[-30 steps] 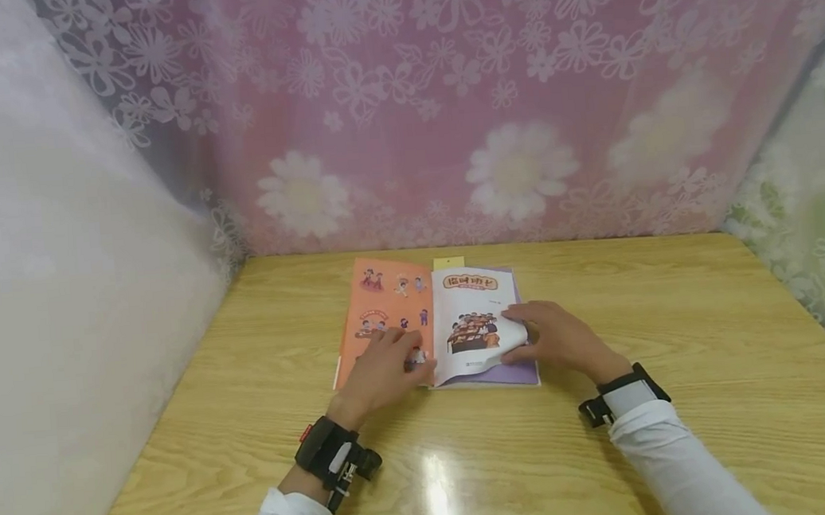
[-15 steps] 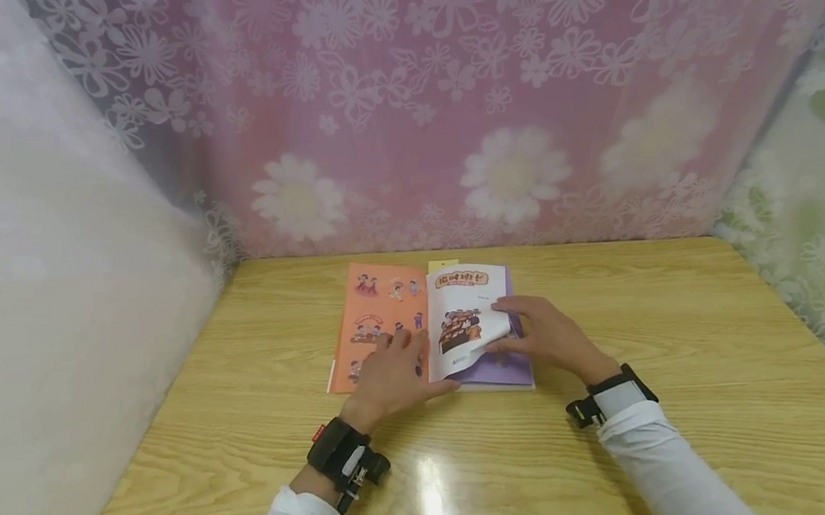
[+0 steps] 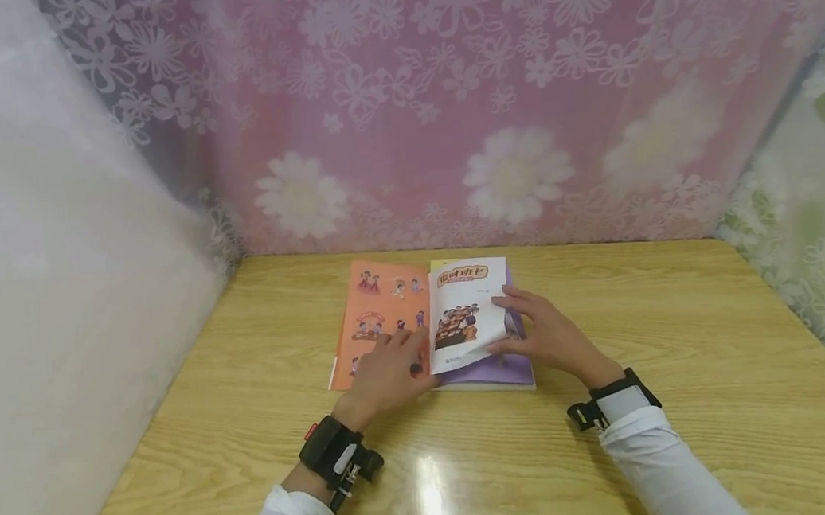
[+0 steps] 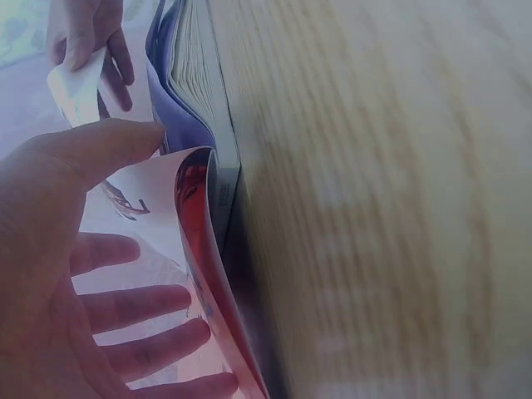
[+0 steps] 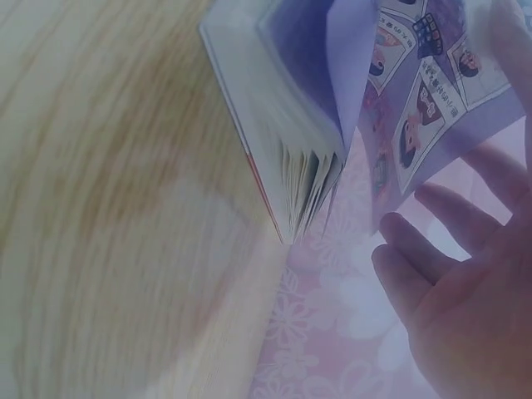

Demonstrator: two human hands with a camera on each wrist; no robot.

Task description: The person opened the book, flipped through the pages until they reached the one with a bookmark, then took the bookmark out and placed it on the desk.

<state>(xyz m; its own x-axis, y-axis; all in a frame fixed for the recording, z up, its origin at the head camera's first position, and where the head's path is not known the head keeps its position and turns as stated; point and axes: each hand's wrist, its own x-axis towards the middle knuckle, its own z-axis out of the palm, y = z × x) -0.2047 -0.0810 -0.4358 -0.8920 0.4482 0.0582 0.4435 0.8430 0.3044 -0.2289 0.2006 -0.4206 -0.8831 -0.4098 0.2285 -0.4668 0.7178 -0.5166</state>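
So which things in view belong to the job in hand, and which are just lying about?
In the job:
open book
white page, held by the right hand
orange page, under the left hand

Just around it:
table, under the book
flowered cloth, behind the table
wrist straps

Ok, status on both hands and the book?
Left hand resting on orange page. Right hand pinching white page, raised off purple page beneath. Book open; left thumb near the fold, possibly in the way.
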